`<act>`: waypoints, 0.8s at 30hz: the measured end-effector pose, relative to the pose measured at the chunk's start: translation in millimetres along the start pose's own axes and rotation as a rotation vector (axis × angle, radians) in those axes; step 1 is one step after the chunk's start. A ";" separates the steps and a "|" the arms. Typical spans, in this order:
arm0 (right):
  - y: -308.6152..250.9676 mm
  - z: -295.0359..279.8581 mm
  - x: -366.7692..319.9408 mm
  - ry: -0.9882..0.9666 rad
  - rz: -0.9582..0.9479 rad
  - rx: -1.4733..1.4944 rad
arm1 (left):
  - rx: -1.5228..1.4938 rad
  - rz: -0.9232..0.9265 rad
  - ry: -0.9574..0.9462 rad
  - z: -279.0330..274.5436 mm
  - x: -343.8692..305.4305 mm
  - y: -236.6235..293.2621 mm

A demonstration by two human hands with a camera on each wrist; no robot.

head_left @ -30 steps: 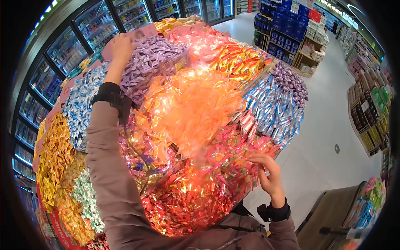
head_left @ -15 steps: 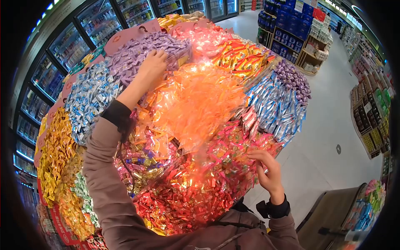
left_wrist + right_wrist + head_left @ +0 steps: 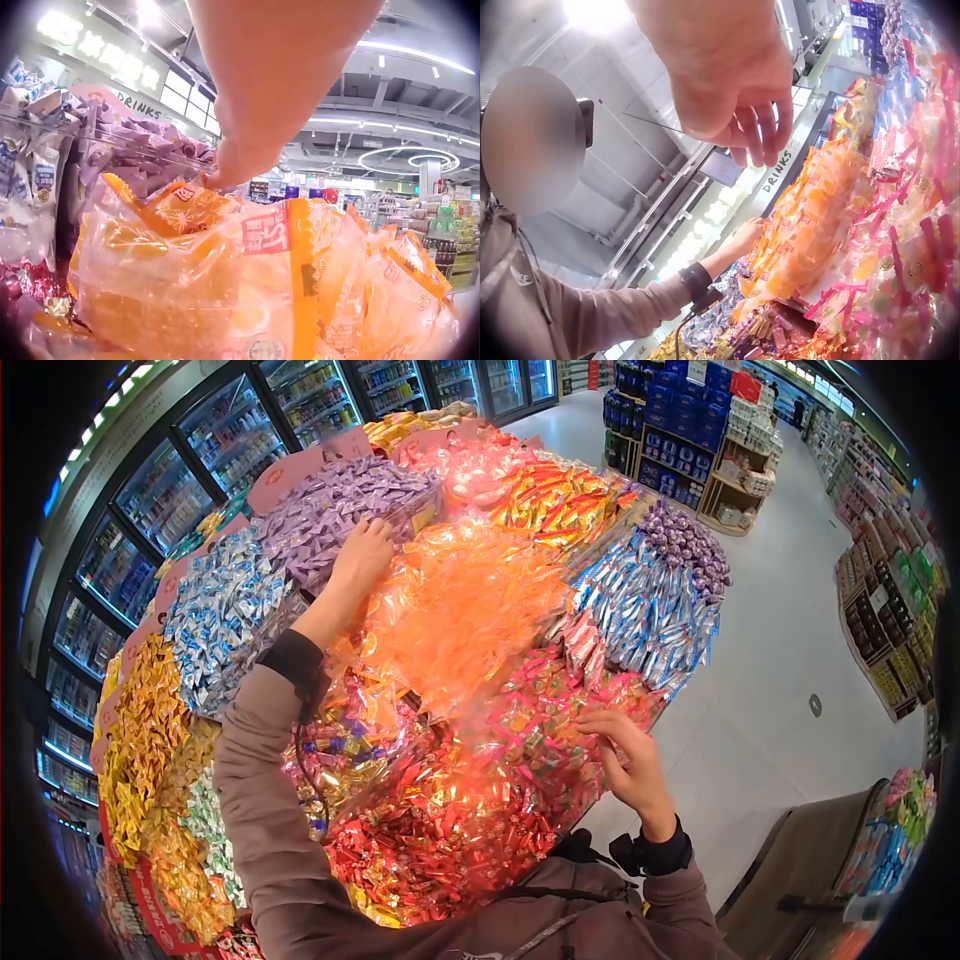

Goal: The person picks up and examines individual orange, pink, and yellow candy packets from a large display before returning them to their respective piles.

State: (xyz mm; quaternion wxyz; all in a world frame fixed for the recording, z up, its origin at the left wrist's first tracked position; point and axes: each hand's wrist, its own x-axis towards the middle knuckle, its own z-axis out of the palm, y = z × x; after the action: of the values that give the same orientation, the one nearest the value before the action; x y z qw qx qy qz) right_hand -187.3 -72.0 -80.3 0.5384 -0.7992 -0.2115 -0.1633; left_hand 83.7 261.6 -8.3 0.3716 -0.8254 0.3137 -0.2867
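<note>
My left hand [image 3: 362,558] reaches to where the purple-wrapped candies [image 3: 325,510] meet the heap of orange candy packets [image 3: 465,610]. In the left wrist view its lower edge comes down right at an orange packet [image 3: 187,210]; the fingertips are hidden, and I cannot tell whether they grip anything. My right hand [image 3: 632,768] hovers over the pink-wrapped candies [image 3: 545,710] at the near right, fingers loosely bent, holding nothing. The right wrist view shows those fingers hanging apart from the candy, with the left hand [image 3: 746,234] beside the orange heap.
Red candies [image 3: 430,840] lie close in front of my body. Blue-and-white candies [image 3: 225,620] and gold ones [image 3: 150,750] fill the left side; blue sticks [image 3: 645,610] lie right. Clear dividers separate the heaps. Drink fridges [image 3: 230,425] stand behind; grey floor [image 3: 770,640] runs along the right.
My left hand has come back from the pink sign at the far edge, across the purple candies to the orange heap's edge. The right hand keeps nearly the same place and pose.
</note>
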 end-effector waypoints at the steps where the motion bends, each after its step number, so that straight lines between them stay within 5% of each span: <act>1: -0.8 -1.7 -1.2 0.008 0.026 0.027 | -0.051 -0.031 0.023 3.6 0.2 2.8; 10: -0.6 -15.3 -14.4 0.058 0.018 0.014 | -0.125 -0.273 0.116 -47.4 -5.8 -18.4; 15: -10.7 -14.6 -11.5 0.083 0.190 0.118 | -1.093 -0.468 0.230 -135.6 -1.0 -12.2; 18: -24.5 -13.8 -2.7 0.026 0.213 0.158 | -1.561 -0.440 0.042 -190.6 -2.5 14.6; 24: -33.6 -7.3 2.6 0.048 0.172 0.448 | -1.941 -0.244 -0.279 -258.3 -6.0 67.2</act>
State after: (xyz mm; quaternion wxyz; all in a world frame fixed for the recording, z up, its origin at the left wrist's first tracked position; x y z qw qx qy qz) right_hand -202.6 -67.3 -49.7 0.7189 -0.6709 -0.1605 -0.0850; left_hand -123.1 118.5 81.4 -0.4648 -0.8252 0.2789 0.1586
